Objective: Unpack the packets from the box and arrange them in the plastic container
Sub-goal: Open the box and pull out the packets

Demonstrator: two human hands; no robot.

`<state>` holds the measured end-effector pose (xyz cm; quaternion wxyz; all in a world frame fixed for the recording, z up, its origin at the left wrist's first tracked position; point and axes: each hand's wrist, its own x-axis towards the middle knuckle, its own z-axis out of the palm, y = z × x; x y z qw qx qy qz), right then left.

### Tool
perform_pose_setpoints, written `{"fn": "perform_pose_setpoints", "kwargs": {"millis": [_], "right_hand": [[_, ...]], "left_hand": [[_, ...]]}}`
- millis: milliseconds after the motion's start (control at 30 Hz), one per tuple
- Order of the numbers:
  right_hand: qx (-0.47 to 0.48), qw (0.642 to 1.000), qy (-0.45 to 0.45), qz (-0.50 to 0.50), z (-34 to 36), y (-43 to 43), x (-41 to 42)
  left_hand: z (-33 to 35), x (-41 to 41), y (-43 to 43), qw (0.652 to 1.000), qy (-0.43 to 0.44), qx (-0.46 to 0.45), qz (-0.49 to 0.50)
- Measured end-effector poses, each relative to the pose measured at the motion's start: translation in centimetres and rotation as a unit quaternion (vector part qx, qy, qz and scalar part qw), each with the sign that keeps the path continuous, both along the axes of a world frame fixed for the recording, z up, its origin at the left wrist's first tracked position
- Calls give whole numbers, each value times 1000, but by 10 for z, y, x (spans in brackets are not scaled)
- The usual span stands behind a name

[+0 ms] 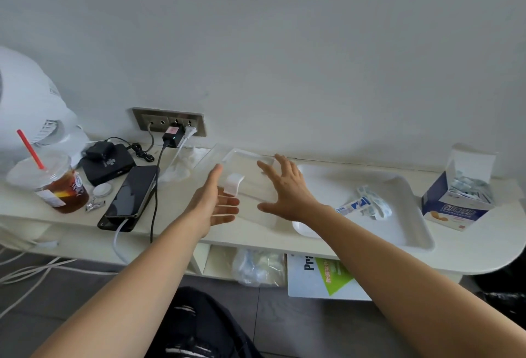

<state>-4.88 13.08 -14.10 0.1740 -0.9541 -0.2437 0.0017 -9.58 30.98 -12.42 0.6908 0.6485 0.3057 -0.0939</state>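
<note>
Clear glossy plastic container, rectangular, on the pale smooth bench, left hand and right hand straight-fingered and spread at its sides, holding nothing, open cardboard box far right with boxed packets, crinkled loose packets on a white tray.

Left of the plastic container lie a phone and cables; a tray sits just right; above is open.
</note>
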Motion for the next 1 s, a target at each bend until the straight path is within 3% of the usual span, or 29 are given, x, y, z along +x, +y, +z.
{"fn": "perform_pose_setpoints", "kwargs": {"millis": [167,367,567,733,833,933,1000], "right_hand": [[77,997,10,-8,2,-8,6],[152,988,39,-10,0,-13,9],[169,986,9,1,-2,-15,7],[218,975,28,-30,17,-10,5],[302,944,83,-101,31,-8,8],[426,875,114,-199,34,-8,20],[454,840,151,-256,28,-7,30]], "left_hand": [[-1,0,2,996,-73,35,24],[-10,-1,-1,996,-70,45,13],[-20,4,4,996,-66,59,-12],[-28,0,9,998,-18,50,-27],[-26,0,10,999,-6,50,6],[-24,-1,10,999,10,41,8],[-22,-2,10,999,18,32,8]]}}
